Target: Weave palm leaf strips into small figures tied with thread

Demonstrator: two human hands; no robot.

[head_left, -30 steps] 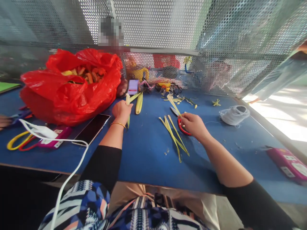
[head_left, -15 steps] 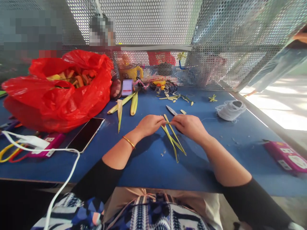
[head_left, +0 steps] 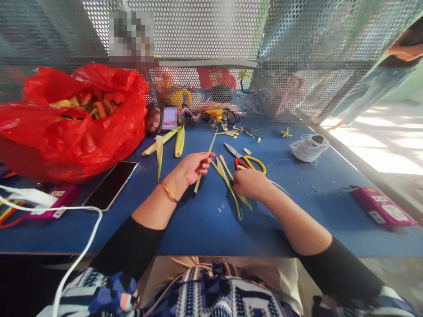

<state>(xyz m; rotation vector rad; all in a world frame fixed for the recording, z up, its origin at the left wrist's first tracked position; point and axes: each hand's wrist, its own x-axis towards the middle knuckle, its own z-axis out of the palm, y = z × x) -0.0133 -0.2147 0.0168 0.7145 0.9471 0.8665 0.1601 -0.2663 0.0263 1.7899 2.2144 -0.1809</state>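
My left hand point(head_left: 195, 167) is closed in a pinch on a narrow yellow-green leaf strip point(head_left: 212, 141), which sticks out above and below the fingers. My right hand point(head_left: 248, 182) is curled with its knuckles up, on a pale leaf strip point(head_left: 280, 187) whose ends show on both sides of the fist. Between the hands, several folded leaf strips point(head_left: 228, 182) lie on the blue table. Scissors point(head_left: 257, 164) with red and yellow handles lie just beyond my right hand, blades pointing away to the left.
A red plastic bag point(head_left: 128, 119) of coloured pieces stands at left, near a phone point(head_left: 110, 185) and a white cable point(head_left: 89, 246). Wider leaves point(head_left: 179, 141) lie further back. White thread point(head_left: 310, 148) and a magenta box point(head_left: 383, 206) are at right. A perforated metal screen point(head_left: 205, 39) closes the back.
My hands have moved apart from where they met over the strips. The left now holds a single strip; the right has come nearer, uncovering the scissors' handles. The view has shifted slightly.
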